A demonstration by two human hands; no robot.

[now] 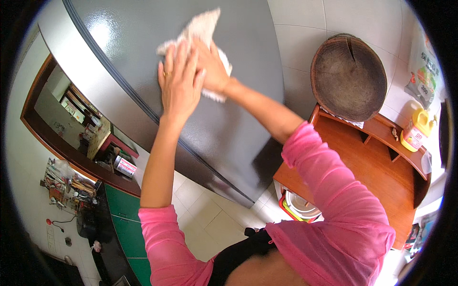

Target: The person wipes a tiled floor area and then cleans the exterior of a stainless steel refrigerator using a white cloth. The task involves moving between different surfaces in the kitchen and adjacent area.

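Observation:
A white cloth [205,26] lies against the grey side panel of a refrigerator [247,46]. My right hand [211,68] presses on the cloth with its fingers spread over it, and parts of the cloth show above and below the hand. My left hand [181,77], with a ring on one finger, rests flat beside it, its fingertips at the cloth's lower left edge and partly against the right hand. Whether the left hand's fingers also press on the cloth is hard to tell. Both forearms reach up from pink sleeves.
Right of the refrigerator stands a wooden desk [361,153] with a raised shelf, which bears a round wooden board [349,78] and a yellow bottle [417,130]. White baskets [302,205] sit beneath. At left are a dark-framed opening [82,157], green cabinets [123,203] and a utensil rack [68,186].

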